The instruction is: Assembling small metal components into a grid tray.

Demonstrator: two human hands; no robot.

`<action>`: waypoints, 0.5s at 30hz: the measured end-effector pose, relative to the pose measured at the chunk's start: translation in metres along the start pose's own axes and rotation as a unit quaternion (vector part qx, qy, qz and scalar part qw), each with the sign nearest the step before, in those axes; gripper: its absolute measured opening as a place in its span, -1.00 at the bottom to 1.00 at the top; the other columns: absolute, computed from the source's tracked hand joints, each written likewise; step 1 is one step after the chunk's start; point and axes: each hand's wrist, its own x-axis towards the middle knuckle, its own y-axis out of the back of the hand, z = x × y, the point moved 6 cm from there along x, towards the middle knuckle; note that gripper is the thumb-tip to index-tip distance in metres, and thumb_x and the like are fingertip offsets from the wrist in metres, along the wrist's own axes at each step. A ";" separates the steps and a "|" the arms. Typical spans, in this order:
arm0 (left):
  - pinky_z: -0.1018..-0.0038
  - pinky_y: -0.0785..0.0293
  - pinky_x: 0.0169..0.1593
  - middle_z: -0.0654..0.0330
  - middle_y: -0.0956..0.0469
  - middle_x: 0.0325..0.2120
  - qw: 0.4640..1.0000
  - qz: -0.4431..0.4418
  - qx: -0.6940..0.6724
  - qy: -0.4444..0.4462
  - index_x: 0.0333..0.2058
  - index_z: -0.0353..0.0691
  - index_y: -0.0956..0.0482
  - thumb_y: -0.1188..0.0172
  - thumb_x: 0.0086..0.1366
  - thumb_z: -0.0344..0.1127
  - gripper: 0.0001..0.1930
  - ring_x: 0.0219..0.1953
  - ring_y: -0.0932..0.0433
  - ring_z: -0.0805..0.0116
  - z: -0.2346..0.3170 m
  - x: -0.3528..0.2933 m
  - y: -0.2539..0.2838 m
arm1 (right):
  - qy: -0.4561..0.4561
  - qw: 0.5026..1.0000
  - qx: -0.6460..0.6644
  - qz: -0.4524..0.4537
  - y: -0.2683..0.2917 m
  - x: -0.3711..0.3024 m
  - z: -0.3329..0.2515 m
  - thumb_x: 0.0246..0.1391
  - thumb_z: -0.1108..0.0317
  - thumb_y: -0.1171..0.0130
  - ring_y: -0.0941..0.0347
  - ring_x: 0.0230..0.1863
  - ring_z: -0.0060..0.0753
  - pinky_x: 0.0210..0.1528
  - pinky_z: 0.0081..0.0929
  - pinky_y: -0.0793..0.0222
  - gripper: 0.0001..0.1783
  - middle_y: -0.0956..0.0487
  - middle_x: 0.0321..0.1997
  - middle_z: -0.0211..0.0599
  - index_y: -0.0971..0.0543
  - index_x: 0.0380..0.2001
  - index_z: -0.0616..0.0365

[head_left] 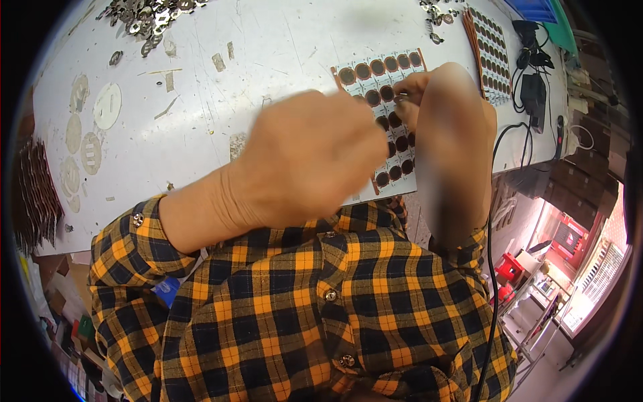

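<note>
On the table before me lies a white circuit-board panel with rows of round dark discs and copper-coloured edges. My right hand is over the panel's right side. Its thumb and forefinger pinch a small shiny metal piece beside a disc in the second row. Over the panel's left side is my left hand, slightly blurred, with its fingers curled closed. The back of that hand hides its fingertips and whatever they may hold. Both hands cover part of the panel.
A heap of small metal pieces lies at the far left, a smaller heap at the far right. Stacked similar panels stand right, beside a black power adapter with cables. More brown-edged sheets are stacked at the left edge.
</note>
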 end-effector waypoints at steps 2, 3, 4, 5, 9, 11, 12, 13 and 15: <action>0.37 -0.59 -0.13 0.05 -0.60 -0.36 0.991 -0.043 0.067 -0.111 -0.26 -0.37 -0.63 -0.39 0.12 -0.29 -0.72 -0.27 -0.63 0.20 0.017 -0.004 -0.012 | -0.046 0.996 0.074 -0.005 -0.003 0.004 0.005 0.18 0.59 -0.28 -0.46 -0.45 -0.74 -0.46 -0.73 -0.35 -0.82 -0.64 -0.37 -0.45 -0.67 -0.14 0.31; 0.23 -0.57 -0.03 -0.03 -0.62 -0.27 0.979 -0.032 0.138 -0.147 -0.23 -0.40 -0.64 -0.38 0.09 -0.22 -0.64 -0.15 -0.62 0.08 0.023 -0.006 -0.023 | -0.091 0.985 0.149 -0.011 -0.008 0.006 0.009 0.22 0.56 -0.28 -0.46 -0.46 -0.77 -0.48 -0.76 -0.33 -0.85 -0.64 -0.38 -0.46 -0.67 -0.14 0.32; 0.10 -0.55 0.08 -0.11 -0.63 -0.18 0.962 -0.022 0.206 -0.179 -0.19 -0.43 -0.65 -0.37 0.05 -0.15 -0.55 -0.03 -0.62 -0.05 0.027 -0.005 -0.030 | -0.090 0.979 0.184 0.010 -0.014 0.010 0.010 0.21 0.60 -0.29 -0.45 -0.50 -0.82 -0.50 -0.82 -0.33 -0.85 -0.64 -0.38 -0.45 -0.66 -0.15 0.34; 0.10 -0.55 0.08 -0.11 -0.63 -0.18 0.963 -0.022 0.203 -0.177 -0.19 -0.43 -0.65 -0.37 0.05 -0.15 -0.55 -0.03 -0.62 -0.05 0.026 -0.005 -0.033 | -0.093 0.978 0.184 0.009 -0.016 0.014 0.010 0.21 0.60 -0.29 -0.45 -0.50 -0.82 -0.50 -0.82 -0.33 -0.85 -0.64 -0.38 -0.45 -0.66 -0.15 0.34; -0.09 -0.44 0.19 -0.24 -0.60 -0.08 0.962 -0.090 0.233 -0.109 -0.13 -0.48 -0.66 -0.38 0.04 -0.08 -0.45 0.09 -0.54 -0.18 0.019 -0.007 -0.046 | -0.087 0.977 0.194 0.025 -0.022 0.021 0.010 0.21 0.61 -0.28 -0.56 -0.40 -0.75 -0.42 -0.81 -0.43 -0.85 -0.70 -0.34 -0.36 -0.65 -0.15 0.37; -0.11 -0.43 0.19 -0.25 -0.60 -0.09 0.963 -0.088 0.233 -0.104 -0.14 -0.48 -0.66 -0.39 0.02 -0.06 -0.44 0.09 -0.54 -0.20 0.020 -0.008 -0.047 | -0.081 0.981 0.174 0.032 -0.027 0.023 0.009 0.21 0.60 -0.28 -0.60 -0.36 -0.71 -0.38 -0.79 -0.47 -0.85 -0.71 -0.33 -0.33 -0.65 -0.15 0.38; -0.16 -0.42 0.20 -0.24 -0.60 -0.11 0.965 -0.083 0.230 -0.098 -0.16 -0.47 -0.66 -0.39 0.01 -0.05 -0.44 0.09 -0.54 -0.20 0.020 -0.008 -0.047 | -0.078 0.983 0.159 0.040 -0.028 0.023 0.009 0.21 0.61 -0.28 -0.61 -0.34 -0.69 -0.34 -0.76 -0.50 -0.87 -0.72 -0.32 -0.32 -0.66 -0.17 0.37; -0.21 -0.41 0.20 -0.23 -0.61 -0.12 0.965 -0.077 0.232 -0.092 -0.19 -0.46 -0.67 -0.40 0.00 -0.03 -0.44 0.09 -0.54 -0.19 0.022 -0.008 -0.046 | -0.070 0.985 0.148 0.046 -0.030 0.024 0.007 0.21 0.61 -0.28 -0.63 -0.33 -0.67 -0.30 -0.73 -0.53 -0.88 -0.73 -0.32 -0.32 -0.66 -0.18 0.36; -0.26 -0.39 0.21 -0.21 -0.62 -0.14 0.967 -0.075 0.232 -0.073 -0.22 -0.44 -0.67 -0.39 0.00 -0.04 -0.47 0.10 -0.54 -0.19 0.027 -0.010 -0.042 | -0.048 0.989 0.133 0.032 -0.034 0.023 0.008 0.22 0.59 -0.30 -0.61 -0.33 -0.68 -0.30 -0.73 -0.53 -0.86 -0.73 -0.29 -0.32 -0.66 -0.15 0.35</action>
